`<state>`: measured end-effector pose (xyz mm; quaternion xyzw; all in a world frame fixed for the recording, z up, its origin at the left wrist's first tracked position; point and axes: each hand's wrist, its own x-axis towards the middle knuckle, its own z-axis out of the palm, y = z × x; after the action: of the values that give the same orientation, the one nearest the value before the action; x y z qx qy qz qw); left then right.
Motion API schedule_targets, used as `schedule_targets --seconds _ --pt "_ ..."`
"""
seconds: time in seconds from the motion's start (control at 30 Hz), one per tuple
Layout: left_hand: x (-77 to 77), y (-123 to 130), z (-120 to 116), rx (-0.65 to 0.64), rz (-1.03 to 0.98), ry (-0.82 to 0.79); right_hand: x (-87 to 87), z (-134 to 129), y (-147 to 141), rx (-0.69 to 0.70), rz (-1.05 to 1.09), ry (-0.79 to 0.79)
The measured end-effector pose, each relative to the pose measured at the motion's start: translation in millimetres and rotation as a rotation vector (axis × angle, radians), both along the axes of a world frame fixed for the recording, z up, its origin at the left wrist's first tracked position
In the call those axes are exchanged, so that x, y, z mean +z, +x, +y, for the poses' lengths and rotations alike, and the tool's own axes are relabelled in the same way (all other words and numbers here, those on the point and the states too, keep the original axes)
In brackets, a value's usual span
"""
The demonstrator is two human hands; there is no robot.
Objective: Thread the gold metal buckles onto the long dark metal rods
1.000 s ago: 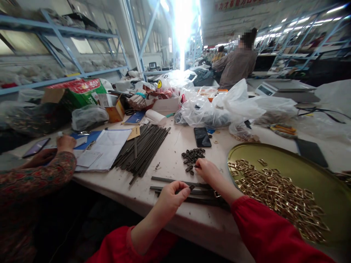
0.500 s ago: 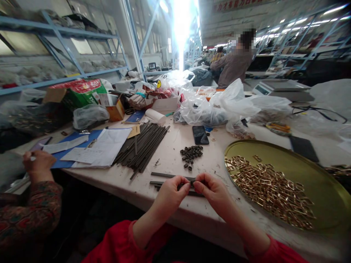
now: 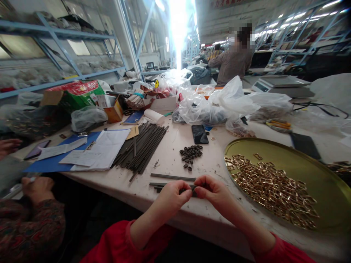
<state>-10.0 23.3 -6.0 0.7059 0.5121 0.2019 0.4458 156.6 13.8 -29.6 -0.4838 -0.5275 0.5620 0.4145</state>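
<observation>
At the table's near edge my left hand (image 3: 175, 193) and my right hand (image 3: 210, 188) meet, thumbs and fingertips pinched together. Between them is a small dark piece (image 3: 193, 187), mostly covered by the fingers; its exact shape cannot be made out. Just behind the hands lies a dark narrow strip (image 3: 170, 176), and more strips (image 3: 156, 185) lie partly under the left hand. A small pile of dark loops (image 3: 191, 153) sits farther back. To the right, a round gold-coloured tray (image 3: 255, 146) holds many gold rectangular metal rings (image 3: 271, 186).
A bundle of long dark strips (image 3: 145, 146) lies left of centre, beside papers (image 3: 109, 146) on a blue folder. A phone (image 3: 200, 134) lies behind the loops. Plastic bags (image 3: 208, 106) crowd the back. A co-worker's hand (image 3: 38, 188) is at far left.
Both my hands stay pinched together and have shifted slightly, fingertips a little lower. At the left, the co-worker's hand has moved down off the folder, and another hand has come in at the edge.
</observation>
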Motion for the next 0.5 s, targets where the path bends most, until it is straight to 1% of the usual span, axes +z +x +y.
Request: schedule_targets --seconds 0.07,0.13,0.23,0.3,0.37,0.43,0.5 --pt "-2.6 3 -1 0.021 -0.048 -0.001 -3.3 2 -1 -0.004 0.067 -0.040" --pt "-7.3 6 -3 0.059 -0.104 -0.007 -8.2 3 -5 -0.043 0.104 -0.062" --pt "-15.3 10 -6 0.108 -0.172 -0.028 -17.7 2 -14 -0.143 0.133 -0.082" --pt "-18.2 10 -7 0.117 -0.187 -0.023 -22.1 0 -20 -0.212 0.141 -0.090" --pt "-17.5 8 -7 0.111 -0.187 -0.034 -22.3 -5 -23 -0.253 0.125 -0.071" --pt "-13.5 6 -7 0.086 -0.204 -0.058 -18.6 -9 -23 -0.239 0.099 -0.018" --pt "-7.6 4 -9 0.035 -0.242 -0.069 -13.6 -14 -19 -0.222 0.075 0.010"
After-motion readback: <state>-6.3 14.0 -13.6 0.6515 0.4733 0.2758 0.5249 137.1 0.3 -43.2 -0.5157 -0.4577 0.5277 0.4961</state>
